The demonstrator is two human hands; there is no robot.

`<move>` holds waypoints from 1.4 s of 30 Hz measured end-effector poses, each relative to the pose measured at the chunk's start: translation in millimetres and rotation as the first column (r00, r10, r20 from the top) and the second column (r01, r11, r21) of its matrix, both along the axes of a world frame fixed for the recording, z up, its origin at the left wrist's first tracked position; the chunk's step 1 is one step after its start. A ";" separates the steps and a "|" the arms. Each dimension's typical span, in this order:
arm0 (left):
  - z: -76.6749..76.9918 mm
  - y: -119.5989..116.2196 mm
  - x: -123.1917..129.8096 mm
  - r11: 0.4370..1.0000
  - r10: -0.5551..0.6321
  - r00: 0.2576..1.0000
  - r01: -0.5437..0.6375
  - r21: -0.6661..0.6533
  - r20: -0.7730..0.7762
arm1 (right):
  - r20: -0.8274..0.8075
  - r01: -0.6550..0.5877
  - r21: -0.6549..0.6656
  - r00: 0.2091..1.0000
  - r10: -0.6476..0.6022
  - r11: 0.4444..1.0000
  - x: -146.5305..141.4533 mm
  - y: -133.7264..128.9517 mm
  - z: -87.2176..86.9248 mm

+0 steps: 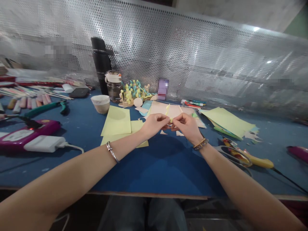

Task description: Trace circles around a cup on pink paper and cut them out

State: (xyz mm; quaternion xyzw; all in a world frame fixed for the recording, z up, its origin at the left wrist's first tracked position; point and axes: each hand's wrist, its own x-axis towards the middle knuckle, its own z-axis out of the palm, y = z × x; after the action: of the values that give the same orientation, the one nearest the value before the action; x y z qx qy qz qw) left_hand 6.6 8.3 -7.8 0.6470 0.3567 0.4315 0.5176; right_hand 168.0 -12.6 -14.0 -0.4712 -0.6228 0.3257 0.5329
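several pink and tan clay sticks (29, 102) lie near the left edge of the blue counter (156, 170), just beside green-handled pliers (43, 109). a glossy magenta power strip (26, 132) sits nearer the front, touching a matte white adapter (44, 143) with a white cord. toward the back edge stand a waxy paper cup (100, 105), a black ribbed flask (101, 64), a glass jar (113, 87) with a white lid, and a curly model of yellow and teal paper strips (136, 91). flat pale yellow sheets (115, 120) lie left of centre. the left hand (154, 125), a silver bangle (112, 152) on its wrist, is almost closed, and the right hand (187, 125), a beaded bracelet (200, 144) on its wrist, curls the same way. between their nearly touching fingertips they pinch a thin yellow paper strip (168, 112), held above a cream card (158, 109). a strip this narrow likely creases cleanest with the pinch kept close to the fold and the pressure even. further right lie yellow-green sheets (228, 122), then, near the right edge, steel-looped scissors (232, 155) beside a yellow-handled tool (258, 162) with a black cord.
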 end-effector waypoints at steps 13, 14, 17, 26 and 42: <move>-3.1 3.7 -1.6 0.997 -0.025 0.999 0.027 0.065 -0.029 | -0.023 -0.057 0.031 0.998 0.058 0.998 0.9 2.0 -0.9; -3.6 4.6 -1.8 0.997 -0.027 0.999 0.028 0.066 -0.024 | -0.039 -0.064 0.019 0.997 0.065 0.998 1.3 2.8 -0.8; -5.7 7.4 -2.8 0.997 -0.020 1.000 0.021 0.072 -0.007 | -0.118 -0.088 -0.048 0.990 0.081 0.995 2.7 4.6 -0.6; -9.0 10.3 -4.6 0.973 -0.010 0.998 0.025 0.229 -0.065 | -0.055 -0.082 -0.162 0.996 0.074 0.983 2.6 1.7 0.0; -5.1 6.8 -3.3 0.959 0.068 0.992 -0.037 0.282 -0.102 | 0.066 -0.063 -0.095 0.995 0.069 0.994 6.9 3.5 -2.3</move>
State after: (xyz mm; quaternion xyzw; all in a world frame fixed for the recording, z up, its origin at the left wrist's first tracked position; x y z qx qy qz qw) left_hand 3.3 15.1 -12.9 0.7268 0.3372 0.4546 0.3890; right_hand 174.9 -9.1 -16.3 -0.4856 -0.6404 0.3551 0.4774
